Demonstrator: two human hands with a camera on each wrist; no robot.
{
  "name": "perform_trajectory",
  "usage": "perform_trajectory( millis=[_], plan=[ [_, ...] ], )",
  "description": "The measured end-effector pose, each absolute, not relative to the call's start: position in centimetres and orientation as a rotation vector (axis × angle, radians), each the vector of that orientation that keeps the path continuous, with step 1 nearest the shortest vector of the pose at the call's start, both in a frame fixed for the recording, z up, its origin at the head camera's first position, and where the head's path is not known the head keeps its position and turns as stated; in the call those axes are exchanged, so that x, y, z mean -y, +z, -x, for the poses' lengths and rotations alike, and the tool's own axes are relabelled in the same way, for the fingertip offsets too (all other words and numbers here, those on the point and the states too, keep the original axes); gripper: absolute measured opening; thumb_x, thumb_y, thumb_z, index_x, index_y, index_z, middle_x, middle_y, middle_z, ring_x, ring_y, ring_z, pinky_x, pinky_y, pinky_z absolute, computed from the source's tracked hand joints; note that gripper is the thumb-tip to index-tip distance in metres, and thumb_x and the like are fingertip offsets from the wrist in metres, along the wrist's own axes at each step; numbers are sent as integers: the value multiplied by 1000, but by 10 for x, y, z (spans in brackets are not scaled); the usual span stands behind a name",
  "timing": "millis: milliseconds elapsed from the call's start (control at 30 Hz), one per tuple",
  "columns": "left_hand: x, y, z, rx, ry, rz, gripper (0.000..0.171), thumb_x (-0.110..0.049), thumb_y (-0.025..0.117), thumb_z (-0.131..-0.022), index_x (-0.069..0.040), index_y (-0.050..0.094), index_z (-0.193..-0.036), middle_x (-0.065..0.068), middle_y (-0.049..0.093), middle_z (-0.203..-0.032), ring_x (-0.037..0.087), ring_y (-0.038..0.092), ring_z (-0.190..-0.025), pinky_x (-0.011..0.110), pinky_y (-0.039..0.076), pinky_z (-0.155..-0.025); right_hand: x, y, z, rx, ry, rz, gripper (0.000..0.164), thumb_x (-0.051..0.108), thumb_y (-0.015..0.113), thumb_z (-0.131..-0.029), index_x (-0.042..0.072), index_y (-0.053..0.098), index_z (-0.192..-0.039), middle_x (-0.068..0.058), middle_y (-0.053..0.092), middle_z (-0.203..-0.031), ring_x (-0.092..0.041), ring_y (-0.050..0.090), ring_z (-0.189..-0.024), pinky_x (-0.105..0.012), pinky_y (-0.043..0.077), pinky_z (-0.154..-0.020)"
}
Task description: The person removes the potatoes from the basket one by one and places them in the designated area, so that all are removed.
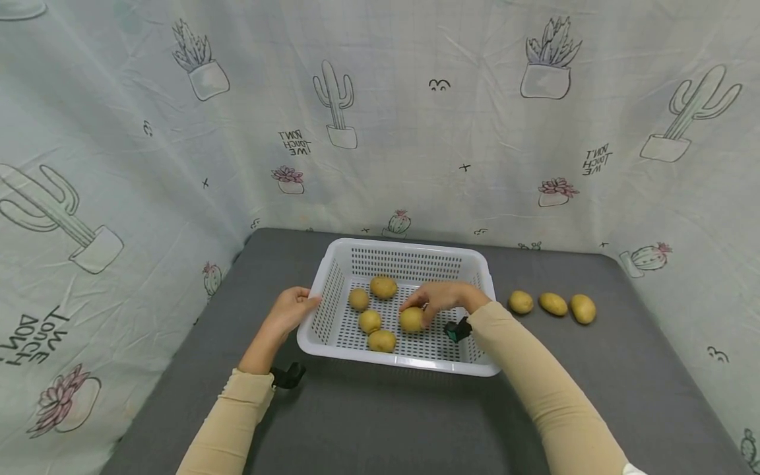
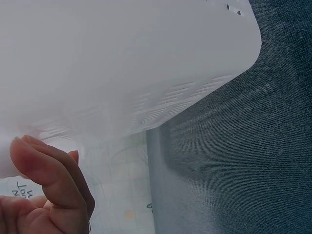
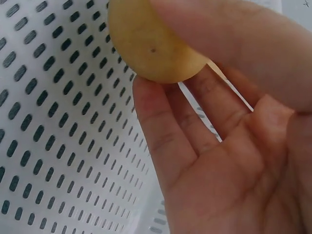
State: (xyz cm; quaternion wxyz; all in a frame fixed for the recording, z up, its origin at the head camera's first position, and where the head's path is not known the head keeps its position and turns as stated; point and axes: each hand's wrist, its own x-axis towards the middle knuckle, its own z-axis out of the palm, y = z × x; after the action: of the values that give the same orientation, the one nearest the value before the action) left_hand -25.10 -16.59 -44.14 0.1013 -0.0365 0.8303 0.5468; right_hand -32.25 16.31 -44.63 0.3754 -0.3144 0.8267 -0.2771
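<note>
A white perforated plastic basket [image 1: 404,362] stands on a dark grey table. My left hand [image 1: 291,308] grips its left rim; in the left wrist view the curled fingers [image 2: 53,175] meet the basket's outer wall [image 2: 122,63]. Inside the basket, my right hand [image 1: 442,297] holds a yellow potato [image 1: 411,320] between thumb and fingers. The right wrist view has this potato [image 3: 151,48] close up, against the slotted basket wall [image 3: 63,131]. Several other potatoes lie on the basket floor left of the held one, among them a potato [image 1: 383,287] near the back and another [image 1: 382,341] near the front.
Three more potatoes lie in a row on the table [image 1: 380,422] right of the basket: one potato [image 1: 520,302] nearest it, a middle potato [image 1: 553,304] and a far potato [image 1: 583,309]. A pale curtain [image 1: 404,132] printed with cacti hangs behind and along both sides.
</note>
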Motion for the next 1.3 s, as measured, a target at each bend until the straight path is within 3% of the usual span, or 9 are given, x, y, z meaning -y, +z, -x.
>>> perform_trajectory(
  millis=[267, 800, 1033, 1300],
  plan=[
    [165, -443, 251, -2464, 1623, 86, 35, -12, 53, -95, 13, 49, -119, 28, 65, -103, 25, 68, -82, 33, 54, -67, -168, -444, 325, -2146, -783, 836, 59, 9, 71, -79, 4, 53, -134, -9, 59, -128, -21, 54, -115, -39, 44, -99],
    [165, -442, 250, -2465, 1625, 82, 35, -12, 52, -96, 14, 48, -120, 29, 64, -103, 25, 68, -82, 35, 54, -67, -177, -436, 325, -2226, -952, 838, 58, 17, 71, -80, 5, 53, -134, -7, 60, -124, -21, 54, -112, -39, 45, -94],
    [165, -443, 250, -2456, 1631, 92, 35, -12, 52, -96, 14, 48, -120, 30, 64, -104, 31, 68, -85, 35, 54, -67, -181, -430, 321, -2195, -1075, 804, 60, 17, 70, -83, 1, 48, -137, -11, 55, -132, -30, 49, -123, -43, 44, -96],
    [166, -441, 251, -2461, 1622, 84, 35, -12, 52, -96, 13, 48, -120, 28, 65, -102, 22, 68, -79, 34, 54, -67, -186, -423, 313, -2178, -1200, 808, 56, 14, 70, -84, 5, 51, -136, -12, 56, -129, -25, 53, -116, -38, 46, -92]
  ],
)
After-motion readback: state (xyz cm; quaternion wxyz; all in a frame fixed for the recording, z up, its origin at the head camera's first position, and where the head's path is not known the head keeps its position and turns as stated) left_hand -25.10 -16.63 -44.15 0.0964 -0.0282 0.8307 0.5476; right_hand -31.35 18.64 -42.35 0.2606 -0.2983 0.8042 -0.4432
